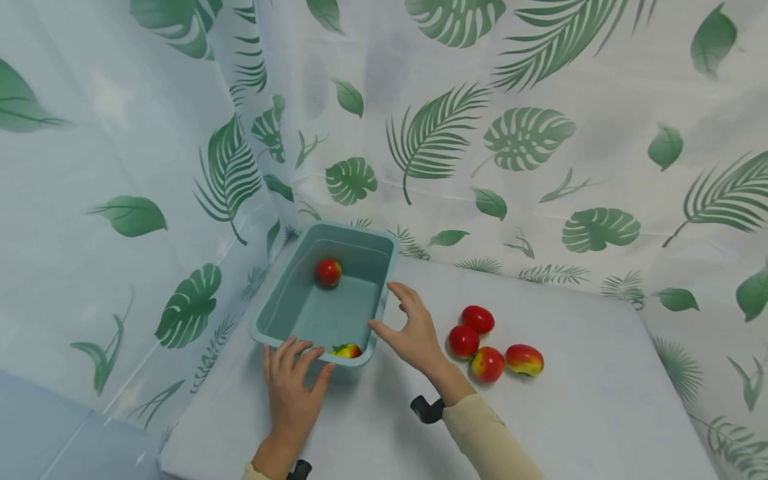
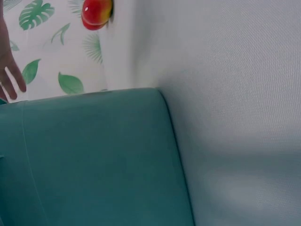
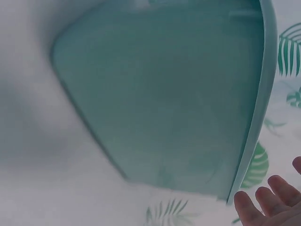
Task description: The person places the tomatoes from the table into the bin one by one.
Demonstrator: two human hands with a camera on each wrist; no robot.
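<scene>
A teal plastic bin [image 1: 336, 313] stands on the white-covered table. Inside it, a red round fruit [image 1: 328, 273] lies toward the far end, and a yellow-and-red fruit with a green top [image 1: 347, 351] is partly hidden behind the near rim. My left hand [image 1: 292, 393] is at the near rim, fingers spread and lightly bent, thumb apart. Beside the right rim is my right hand [image 1: 415, 333], thumb and fingers apart with nothing between them. In the right wrist view its fingertips [image 3: 247, 207] show right by the bin's rim [image 3: 254, 132].
Right of the bin lie a red oval fruit [image 1: 477, 320], a red round fruit [image 1: 463, 342], a red-and-yellow round fruit [image 1: 487, 365] and a mango-like fruit [image 1: 525, 360]. A leaf-patterned curtain [image 1: 438, 220] hangs close behind the table [image 1: 576, 413].
</scene>
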